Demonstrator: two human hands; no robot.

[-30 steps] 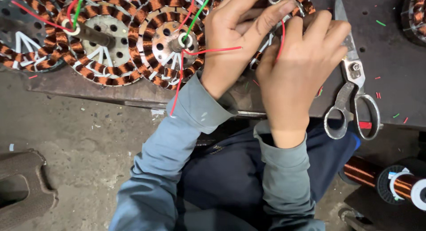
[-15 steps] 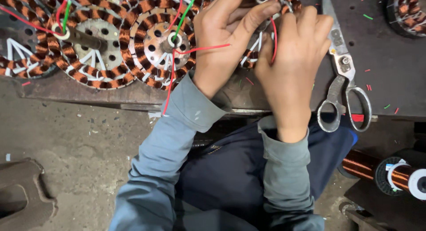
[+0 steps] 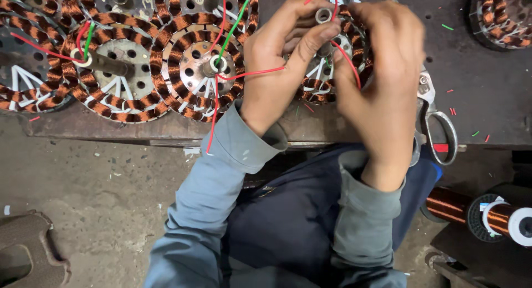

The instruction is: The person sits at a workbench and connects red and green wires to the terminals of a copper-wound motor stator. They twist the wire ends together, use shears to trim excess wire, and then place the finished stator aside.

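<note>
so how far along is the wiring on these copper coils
Two wound coils on the left already carry red and green wires. The left hand and right hand are on a third coil, handling its red wire. Another coil far right shows no wires.

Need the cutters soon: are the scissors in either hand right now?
No. The scissors lie on the workbench beside the right hand; both hands are on the wound coil.

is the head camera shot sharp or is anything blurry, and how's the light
Head view: the right hand is smeared by motion blur, while the left hand and the copper-wound stators look fairly sharp; light is soft and even, without harsh glare or deep shadows.
</note>
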